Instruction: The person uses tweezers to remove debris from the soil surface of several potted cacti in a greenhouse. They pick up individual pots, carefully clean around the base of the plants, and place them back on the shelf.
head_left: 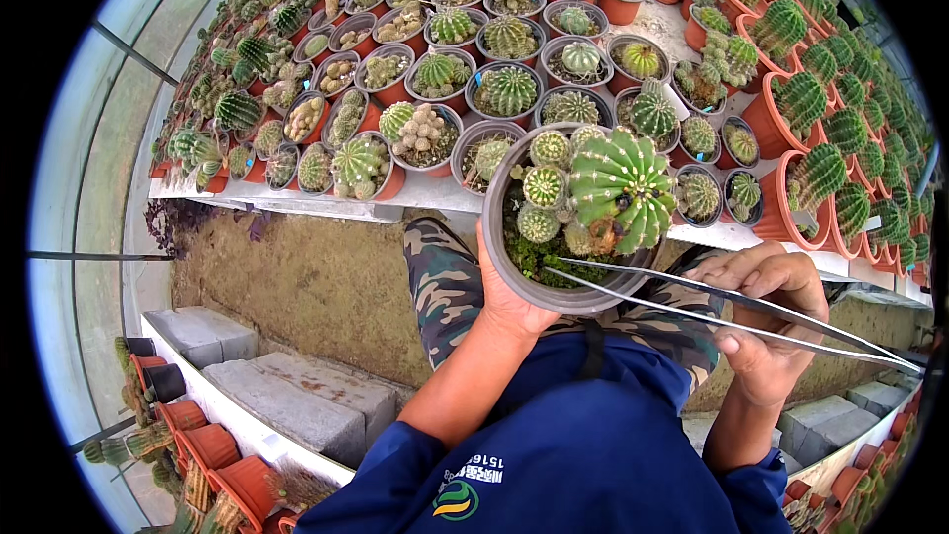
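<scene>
My left hand (pixel 511 297) grips a round grey plastic pot (pixel 495 237) from its lower left side, holding it above my lap. In the pot grows a large ribbed green cactus (pixel 623 185), with several small round offsets (pixel 543 187) to its left. A brown, withered patch (pixel 606 233) marks the big cactus near its lower edge. Green moss (pixel 545 263) covers the soil at the near side. Long metal tweezers (pixel 712 300) lie between the thumb and fingers of my right hand (pixel 775 304). Their two tips are apart, at the moss.
A white bench (pixel 356 209) ahead carries many potted cacti (pixel 437 74), with large orange pots (pixel 793 200) along its right. Concrete blocks (pixel 296 393) lie at the lower left, beside another ledge with orange pots (pixel 245 482). Greenhouse panels (pixel 81 185) stand left.
</scene>
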Tool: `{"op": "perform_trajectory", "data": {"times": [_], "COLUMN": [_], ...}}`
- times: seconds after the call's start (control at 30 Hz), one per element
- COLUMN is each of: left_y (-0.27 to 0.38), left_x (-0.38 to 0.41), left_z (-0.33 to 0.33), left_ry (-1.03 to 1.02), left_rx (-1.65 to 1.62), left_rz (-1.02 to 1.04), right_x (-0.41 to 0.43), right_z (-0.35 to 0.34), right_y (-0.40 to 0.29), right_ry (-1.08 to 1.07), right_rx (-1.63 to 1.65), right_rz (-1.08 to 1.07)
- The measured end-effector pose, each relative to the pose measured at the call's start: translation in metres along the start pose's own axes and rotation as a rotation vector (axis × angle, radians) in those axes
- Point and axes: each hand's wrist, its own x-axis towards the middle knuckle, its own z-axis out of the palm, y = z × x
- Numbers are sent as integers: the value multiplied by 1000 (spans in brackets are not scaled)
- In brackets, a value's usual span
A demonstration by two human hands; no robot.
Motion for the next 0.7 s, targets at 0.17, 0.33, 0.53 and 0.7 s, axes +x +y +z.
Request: {"op": "perform_trajectory", "data": {"times": [0.17, 0.33, 0.53, 0.7], "left_y": [3, 1, 1, 2], "left_x": [4, 0, 1, 8], "left_z": [-9, 5, 1, -5], "left_ry": [12, 6, -28, 30], "left_rx": [-9, 69, 56, -13], "left_rz": [-72, 16, -1, -69], "right_x": [4, 4, 3, -2], "right_z": [1, 2, 3, 5], "right_y": [0, 3, 7, 7], "right_ry": [-77, -115, -125, -42], "right_rx": [14, -29, -148, -174], "right_rz": [-4, -20, -130, -213]}}
